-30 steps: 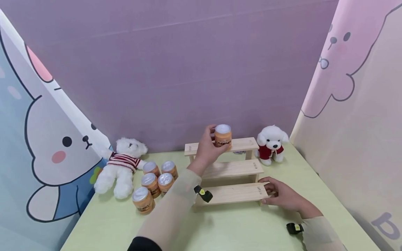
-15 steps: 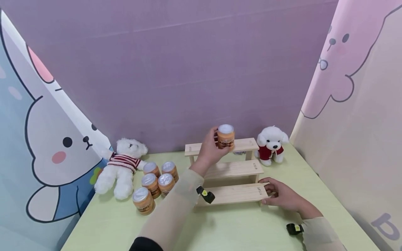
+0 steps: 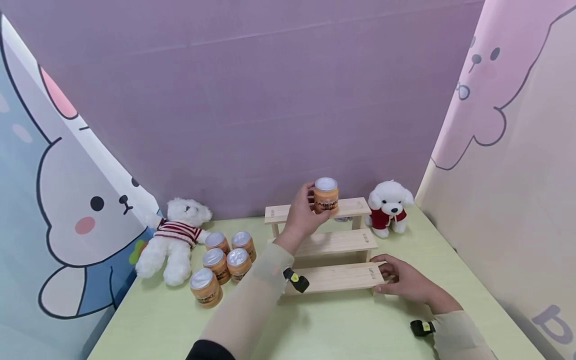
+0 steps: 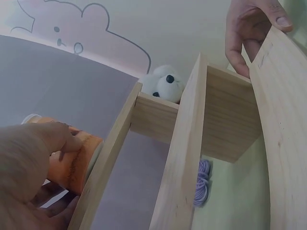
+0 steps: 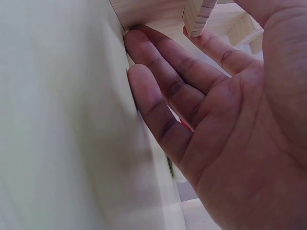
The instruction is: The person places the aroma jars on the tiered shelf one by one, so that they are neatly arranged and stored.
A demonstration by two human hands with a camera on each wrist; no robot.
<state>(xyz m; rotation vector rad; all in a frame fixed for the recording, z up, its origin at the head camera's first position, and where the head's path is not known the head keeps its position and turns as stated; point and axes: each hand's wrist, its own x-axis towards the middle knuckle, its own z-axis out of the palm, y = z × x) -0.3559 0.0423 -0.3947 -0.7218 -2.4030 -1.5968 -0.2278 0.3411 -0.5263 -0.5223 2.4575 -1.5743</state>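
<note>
L hand (image 3: 302,214) curled rnd jar (image 3: 326,195), R hand (image 3: 403,281) gripping btm shelf (image 3: 337,278).

A tabletop booth decorated like a child's play corner; whether in a home or a studio cannot be told.
Purple backing (image 3: 288,100) closes the rear of the pale green table (image 3: 328,325), between a cartoon rabbit (image 3: 85,212) panel and a pink animal print (image 3: 504,85). A plush bear (image 3: 173,245) and dog (image 3: 390,206) share the tabletop with a wooden stand (image 3: 344,242) and jars (image 3: 206,292).
</note>
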